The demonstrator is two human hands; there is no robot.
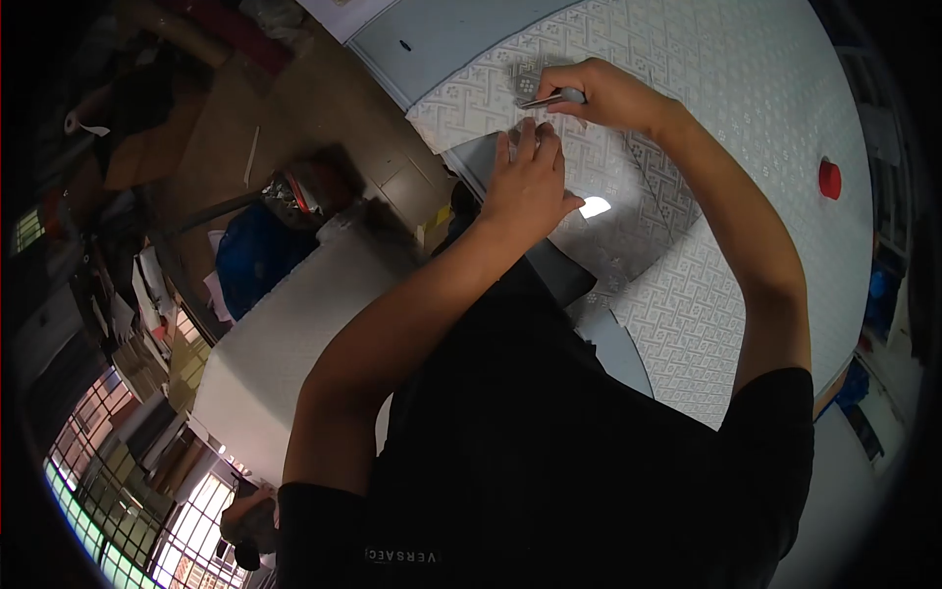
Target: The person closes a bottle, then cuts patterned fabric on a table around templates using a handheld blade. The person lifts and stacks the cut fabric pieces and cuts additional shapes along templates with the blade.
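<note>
My right hand (608, 93) is closed around a slim silver tool (559, 97) with a narrow tip; I cannot make out its exact kind. The tip points left and meets or nearly meets the pale patterned sheet (736, 79), which has an embossed geometric design. Just below, my left hand (530, 175) lies with fingers stretched out, pressing on a dark thin piece (559, 270) over the sheet's edge. Part of that piece is hidden under my hand and arm. A bright white patch (595, 207) shows beside my left thumb.
A red round object (829, 180) rests on the sheet at right. The grey-blue tabletop (402, 49) shows at the upper left. To the left stand another pale surface (265, 344) and a blue bag (257, 250). Another person (250, 520) is at the lower left.
</note>
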